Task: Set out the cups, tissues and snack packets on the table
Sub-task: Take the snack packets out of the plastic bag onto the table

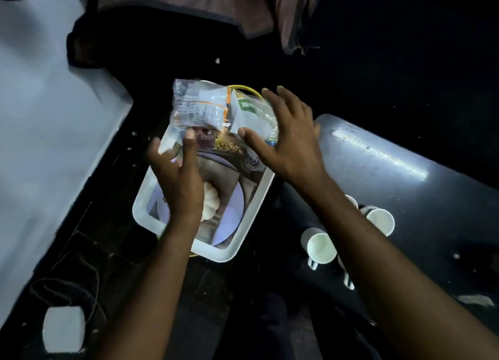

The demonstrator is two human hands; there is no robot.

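**Packets held over tray**

Head view: both forearms reaching forward. Left hand (176, 181) with fingers curled on the near edge of clear snack packets (213, 111); right hand (286, 140) spread wide against their right side. Held above white tray (224, 254). Paper cups (320, 244) on dark table (405, 170), right of tray.

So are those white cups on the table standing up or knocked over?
Standing upright. The white cups show round open mouths facing up on the dark table, and the insides look empty.
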